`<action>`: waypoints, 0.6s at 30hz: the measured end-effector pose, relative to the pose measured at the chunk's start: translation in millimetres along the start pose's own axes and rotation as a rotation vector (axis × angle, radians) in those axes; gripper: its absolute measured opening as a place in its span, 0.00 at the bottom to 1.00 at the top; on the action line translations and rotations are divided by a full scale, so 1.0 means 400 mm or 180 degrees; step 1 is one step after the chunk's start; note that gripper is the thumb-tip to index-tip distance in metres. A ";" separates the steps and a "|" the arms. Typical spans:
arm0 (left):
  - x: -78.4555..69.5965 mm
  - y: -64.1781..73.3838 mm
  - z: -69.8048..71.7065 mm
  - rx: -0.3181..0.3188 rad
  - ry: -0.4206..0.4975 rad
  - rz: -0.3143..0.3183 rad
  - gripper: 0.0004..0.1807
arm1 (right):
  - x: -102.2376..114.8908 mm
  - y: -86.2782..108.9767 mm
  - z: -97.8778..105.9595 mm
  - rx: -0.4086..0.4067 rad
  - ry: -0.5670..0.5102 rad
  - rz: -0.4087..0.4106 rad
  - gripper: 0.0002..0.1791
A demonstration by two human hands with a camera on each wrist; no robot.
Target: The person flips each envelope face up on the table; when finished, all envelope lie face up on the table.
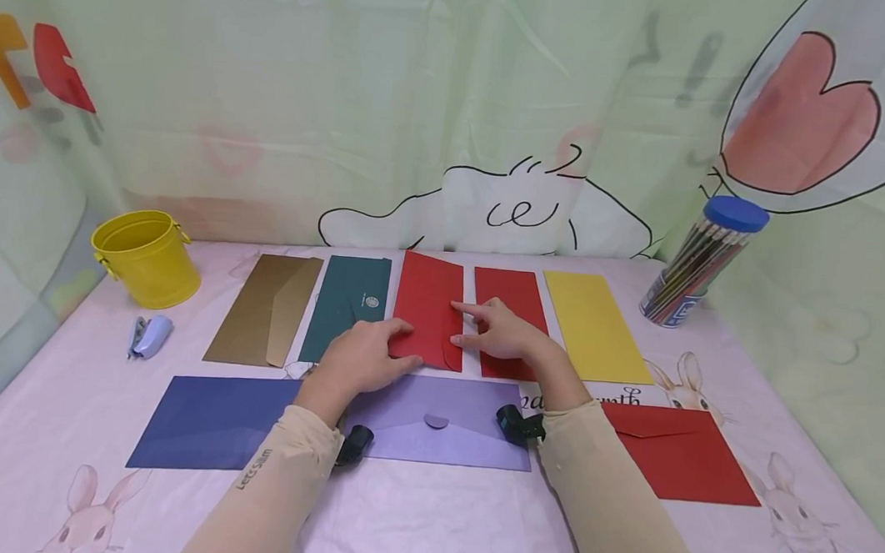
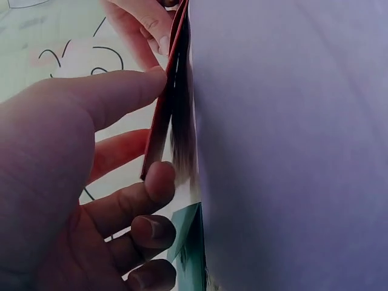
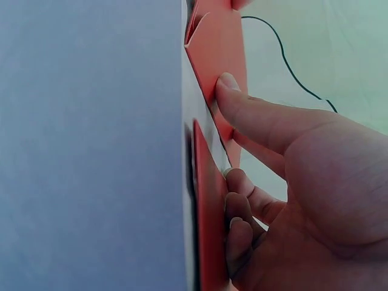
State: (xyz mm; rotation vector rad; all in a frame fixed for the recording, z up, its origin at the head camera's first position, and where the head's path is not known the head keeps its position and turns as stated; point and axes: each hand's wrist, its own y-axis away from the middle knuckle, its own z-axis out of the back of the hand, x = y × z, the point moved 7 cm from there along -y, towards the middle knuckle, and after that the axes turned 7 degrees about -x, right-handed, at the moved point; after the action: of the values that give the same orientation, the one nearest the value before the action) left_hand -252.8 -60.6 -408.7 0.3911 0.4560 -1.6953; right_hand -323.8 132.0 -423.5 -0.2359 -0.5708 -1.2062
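A red envelope point(image 1: 429, 309) lies in the middle of the back row, its near-left edge raised over a dark shadow in the left wrist view. My left hand point(image 1: 363, 356) holds that edge, thumb on the face and a middle fingertip point(image 2: 160, 182) at the rim. Near its right edge, my right hand point(image 1: 510, 334) touches the flap with thumb and extended index finger. Its other fingers curl loosely below, above a second red envelope point(image 1: 513, 288). A green envelope point(image 1: 344, 296) is left of the held one, and a lilac envelope point(image 1: 434, 439) lies under both wrists.
The back row also has a brown envelope point(image 1: 248, 316) and a yellow envelope point(image 1: 597, 326). In front lie a blue envelope point(image 1: 202, 423) and a third red envelope point(image 1: 692, 457). A yellow bucket point(image 1: 150, 269), a lilac stapler point(image 1: 151, 336) and a pencil jar point(image 1: 698, 269) flank them.
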 end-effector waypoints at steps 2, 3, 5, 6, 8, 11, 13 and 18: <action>-0.001 0.001 -0.002 0.0028 -0.0034 -0.0020 0.31 | -0.001 0.000 0.000 0.0003 0.0007 -0.0016 0.43; -0.001 0.001 -0.003 0.0038 -0.0050 -0.0025 0.30 | 0.000 0.001 0.000 0.0007 0.0009 -0.0014 0.43; -0.001 0.001 -0.005 0.0056 -0.0073 -0.0021 0.30 | 0.001 0.001 0.000 0.0005 0.0008 -0.0025 0.43; 0.000 0.000 -0.006 0.0057 -0.0090 -0.0017 0.30 | 0.002 0.002 0.000 0.0006 0.0003 -0.0023 0.42; 0.000 -0.001 -0.008 0.0065 -0.0116 0.0002 0.30 | 0.003 0.001 0.001 0.0000 -0.0001 -0.0039 0.42; 0.001 -0.002 -0.014 0.0093 -0.0148 0.0025 0.31 | 0.002 0.001 0.002 -0.0003 -0.0010 -0.0060 0.42; 0.003 -0.002 -0.018 0.0116 -0.0156 0.0046 0.31 | 0.001 0.002 0.002 0.0001 -0.0009 -0.0079 0.42; 0.004 0.001 -0.022 0.0149 -0.0143 0.0083 0.31 | 0.001 0.006 0.000 0.0010 -0.0033 -0.0109 0.42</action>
State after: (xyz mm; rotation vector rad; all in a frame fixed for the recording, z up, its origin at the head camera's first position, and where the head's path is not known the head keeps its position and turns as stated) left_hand -252.7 -57.5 -417.2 0.3908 0.3774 -1.6885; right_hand -321.5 132.5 -423.0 -0.2304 -0.5876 -1.2378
